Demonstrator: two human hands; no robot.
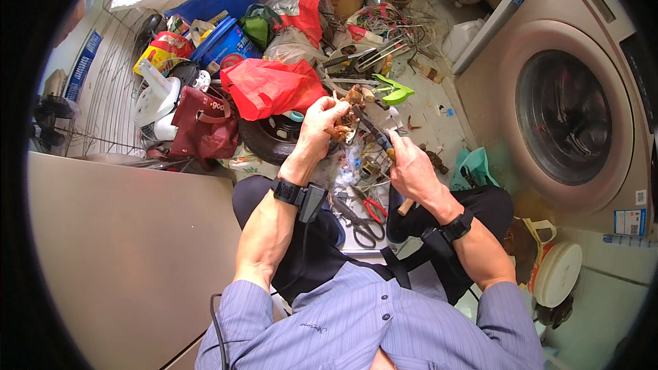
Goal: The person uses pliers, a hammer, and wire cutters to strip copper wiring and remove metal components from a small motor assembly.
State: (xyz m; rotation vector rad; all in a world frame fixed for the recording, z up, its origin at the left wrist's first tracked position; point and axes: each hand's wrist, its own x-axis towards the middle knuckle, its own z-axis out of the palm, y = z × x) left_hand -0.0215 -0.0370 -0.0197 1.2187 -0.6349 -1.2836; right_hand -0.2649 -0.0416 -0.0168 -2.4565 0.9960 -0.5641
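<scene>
My left hand (321, 123) is closed on a corroded, brown and brass-coloured metal piece (340, 133), whose exact kind I cannot make out. My right hand (413, 170) grips a long, narrow hand tool (371, 124) with a dark shaft and a partly yellow handle. The tool's far end reaches up to the metal piece; whether they touch is unclear. Below, between my feet, lie black-handled scissors (361, 225) and red-handled pliers (374, 210). A wooden handle (406, 206) shows near my right knee. Beyond my hands is a bright green plastic clip-like tool (394, 90).
A red bag (273, 87), a tyre (264, 141), a maroon handbag (205, 123) and blue tubs (226, 44) crowd the left. Tangled wires (391, 24) lie farther off. A washing machine (490, 106) stands right, a pale panel (123, 247) left, a white-lidded bucket (558, 274) near my right elbow.
</scene>
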